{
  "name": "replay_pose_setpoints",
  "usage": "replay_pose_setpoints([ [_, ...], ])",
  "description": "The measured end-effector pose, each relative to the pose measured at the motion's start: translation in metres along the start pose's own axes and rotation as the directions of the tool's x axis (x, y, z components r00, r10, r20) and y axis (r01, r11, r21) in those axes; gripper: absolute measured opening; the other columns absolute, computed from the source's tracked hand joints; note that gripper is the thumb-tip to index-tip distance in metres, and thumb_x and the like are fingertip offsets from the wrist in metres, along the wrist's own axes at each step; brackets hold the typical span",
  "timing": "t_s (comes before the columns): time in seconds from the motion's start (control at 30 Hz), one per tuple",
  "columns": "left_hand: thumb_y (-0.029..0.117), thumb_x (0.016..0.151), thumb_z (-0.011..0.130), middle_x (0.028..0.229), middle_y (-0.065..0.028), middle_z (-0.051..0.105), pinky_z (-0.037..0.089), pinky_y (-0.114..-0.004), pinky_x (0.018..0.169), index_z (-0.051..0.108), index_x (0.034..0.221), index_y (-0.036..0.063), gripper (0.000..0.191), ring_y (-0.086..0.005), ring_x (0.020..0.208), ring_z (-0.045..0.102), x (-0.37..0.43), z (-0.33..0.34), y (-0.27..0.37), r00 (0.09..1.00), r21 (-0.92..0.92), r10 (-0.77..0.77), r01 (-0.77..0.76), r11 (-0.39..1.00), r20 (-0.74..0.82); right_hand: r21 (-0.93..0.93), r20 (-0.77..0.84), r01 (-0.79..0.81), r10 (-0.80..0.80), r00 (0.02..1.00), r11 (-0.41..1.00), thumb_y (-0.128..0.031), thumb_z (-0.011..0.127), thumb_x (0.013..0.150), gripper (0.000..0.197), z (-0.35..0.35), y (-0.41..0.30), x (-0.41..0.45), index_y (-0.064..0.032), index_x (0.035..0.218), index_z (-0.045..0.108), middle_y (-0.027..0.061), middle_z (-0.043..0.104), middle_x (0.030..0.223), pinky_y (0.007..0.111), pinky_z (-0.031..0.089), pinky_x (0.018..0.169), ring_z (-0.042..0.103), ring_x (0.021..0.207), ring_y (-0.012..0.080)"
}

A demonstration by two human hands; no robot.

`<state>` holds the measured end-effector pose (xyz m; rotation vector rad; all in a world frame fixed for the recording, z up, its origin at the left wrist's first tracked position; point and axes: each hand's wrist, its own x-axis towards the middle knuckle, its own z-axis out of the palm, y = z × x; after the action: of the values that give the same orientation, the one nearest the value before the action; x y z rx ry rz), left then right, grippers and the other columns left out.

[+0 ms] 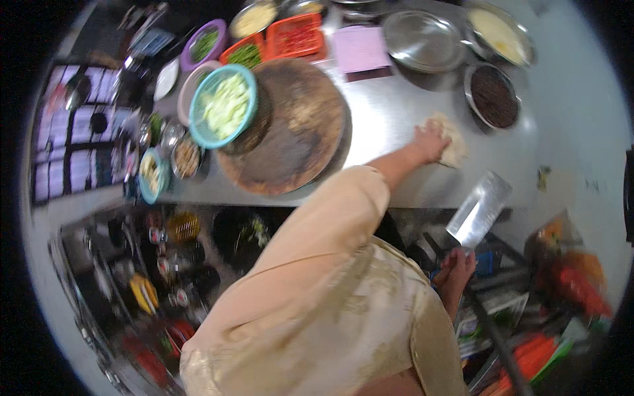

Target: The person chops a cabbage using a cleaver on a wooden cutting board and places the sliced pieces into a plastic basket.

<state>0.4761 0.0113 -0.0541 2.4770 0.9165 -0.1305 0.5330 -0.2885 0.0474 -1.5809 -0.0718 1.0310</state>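
Observation:
My left hand (431,142) reaches across the stainless steel table (376,116) and presses on a bunched cream cloth (453,143), its fingers curled over it. My right hand (458,267) grips the handle of a cleaver (479,210). The broad shiny blade points up and away from me, just off the table's near edge. Left of my outstretched arm lies a round wooden chopping block (297,128) with pale residue on top. A turquoise plastic basket (197,111) of chopped pale green vegetable (227,106) overlaps the block's left side.
Along the back stand orange baskets (295,35), a pink paper stack (361,49), a round steel lid or tray (423,42) and a bowl of dark brown food (494,96). Small bowls (187,157) crowd the left. Shelves (173,277) and plastic bags (569,267) sit below the tabletop.

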Motion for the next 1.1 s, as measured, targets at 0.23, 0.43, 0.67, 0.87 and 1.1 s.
replay_pose_setpoints([
  [0.23, 0.005, 0.074, 0.059, 0.103, -0.0197, 0.051, 0.043, -0.044, 0.087, 0.054, 0.106, 0.0057, 0.032, -0.0377, 0.098, 0.05, -0.069, 0.038, -0.04, 0.943, -0.391, -0.07, -0.067, 0.918, -0.325, -0.063, 0.154, -0.054, 0.063, 0.986, 0.997, -0.013, 0.054, 0.092, 0.011, 0.007, -0.025, 0.046, -0.0073, 0.087, 0.045, 0.0006, 0.048, 0.067, 0.025, 0.038, 0.04, 0.048, 0.048, 0.0108],
  [0.43, 0.011, 0.074, 0.058, 0.104, -0.0176, 0.051, 0.04, -0.045, 0.087, 0.056, 0.101, 0.003, 0.028, -0.0357, 0.1, 0.048, -0.17, -0.091, -0.078, 0.598, -0.357, -0.449, 0.274, 0.893, -0.664, -0.151, 0.37, -0.002, 0.059, 0.927, 0.989, -0.015, 0.051, 0.095, 0.011, 0.029, -0.029, 0.075, -0.0058, 0.097, 0.045, 0.002, 0.047, 0.072, 0.027, 0.04, 0.047, 0.047, 0.053, 0.0116],
  [0.67, 0.04, 0.071, 0.065, 0.121, -0.0156, 0.049, 0.027, -0.053, 0.098, 0.058, 0.11, 0.0105, 0.049, -0.039, 0.119, 0.038, -0.202, -0.059, -0.182, 0.471, -0.035, -0.427, 0.639, 0.768, -0.771, -0.224, 0.443, 0.044, 0.061, 0.894, 0.974, -0.011, 0.051, 0.093, 0.007, 0.076, -0.019, 0.051, -0.006, 0.091, 0.047, 0.0022, 0.049, 0.069, 0.025, 0.041, 0.042, 0.049, 0.049, 0.0113],
  [0.87, 0.029, 0.075, 0.063, 0.114, -0.0138, 0.051, 0.036, -0.045, 0.089, 0.058, 0.103, 0.0095, 0.034, -0.0323, 0.108, 0.045, -0.248, -0.045, -0.21, 0.479, -0.226, -0.496, 0.515, 0.827, -0.724, -0.348, 0.494, 0.06, 0.129, 0.86, 0.936, -0.01, 0.052, 0.093, 0.009, 0.111, 0.004, -0.009, -0.0056, 0.088, 0.046, 0.0034, 0.049, 0.067, 0.025, 0.041, 0.042, 0.049, 0.049, 0.0123],
  [1.1, 0.017, 0.073, 0.063, 0.097, -0.0171, 0.056, 0.043, -0.045, 0.08, 0.06, 0.091, 0.0038, 0.022, -0.0345, 0.093, 0.052, -0.418, -0.025, -0.241, 0.249, -0.313, -0.729, 0.781, 0.541, -0.638, -0.445, 0.633, 0.128, 0.211, 0.745, 0.886, -0.009, 0.053, 0.091, 0.009, 0.15, 0.053, -0.069, -0.0026, 0.097, 0.052, 0.0027, 0.05, 0.067, 0.023, 0.039, 0.043, 0.048, 0.048, 0.0108],
])
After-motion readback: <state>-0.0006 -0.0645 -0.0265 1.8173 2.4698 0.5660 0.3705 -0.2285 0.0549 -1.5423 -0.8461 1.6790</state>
